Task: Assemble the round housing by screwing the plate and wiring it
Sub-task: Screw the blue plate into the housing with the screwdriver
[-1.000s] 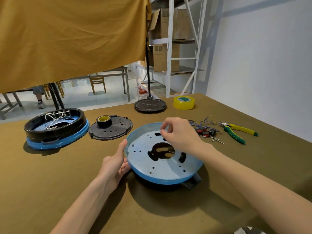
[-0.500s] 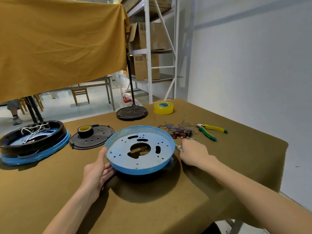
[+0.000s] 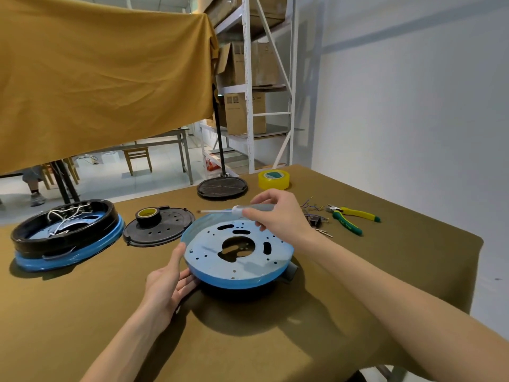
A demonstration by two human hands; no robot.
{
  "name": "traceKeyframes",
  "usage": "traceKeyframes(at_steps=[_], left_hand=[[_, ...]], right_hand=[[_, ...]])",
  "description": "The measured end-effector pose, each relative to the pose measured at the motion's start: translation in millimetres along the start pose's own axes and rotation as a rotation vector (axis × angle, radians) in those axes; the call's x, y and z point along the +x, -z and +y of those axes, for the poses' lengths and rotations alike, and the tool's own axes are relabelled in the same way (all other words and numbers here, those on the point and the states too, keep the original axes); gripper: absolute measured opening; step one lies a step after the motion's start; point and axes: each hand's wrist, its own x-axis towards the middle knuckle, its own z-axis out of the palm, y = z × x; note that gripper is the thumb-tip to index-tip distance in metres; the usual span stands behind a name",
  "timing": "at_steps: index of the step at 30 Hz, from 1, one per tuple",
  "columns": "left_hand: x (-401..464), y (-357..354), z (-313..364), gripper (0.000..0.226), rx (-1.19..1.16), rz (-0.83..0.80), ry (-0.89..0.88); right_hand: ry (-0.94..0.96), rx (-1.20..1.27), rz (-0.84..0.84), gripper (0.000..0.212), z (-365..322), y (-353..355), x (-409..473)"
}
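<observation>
Round blue housing with perforated metal plate (image 3: 237,252) sits near the table's (image 3: 82,312) front edge. Left hand (image 3: 168,282), fingers straight, touches its left rim. Right hand (image 3: 278,213) grips a grey-handled screwdriver (image 3: 237,210) above its far rim.

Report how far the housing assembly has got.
Done: the blue plate sits on the round housing. In hand: the right hand holds a screwdriver above it while the left hand steadies the rim. Left: no screws visible in the holes; the wires lie loose on the table.
</observation>
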Motion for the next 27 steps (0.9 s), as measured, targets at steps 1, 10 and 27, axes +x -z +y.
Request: traceKeyframes(at_steps=[1,10,27], left_hand=[[1.3,0.6,0.3,0.093,0.002,0.001,0.008],[13.9,2.7,-0.2,0.097,0.007,0.019,0.085],[19.6,3.6,2.4,0.130,0.022,-0.057,0.130]], right_hand=[[0.007,0.074,0.020,0.030,-2.8,-4.0,1.4],[0.281,0.122,0.077,0.037,-21.6,-58.8,26.1],[0.454,0.035,0.085,0.039,-34.1,-93.9,59.4]])
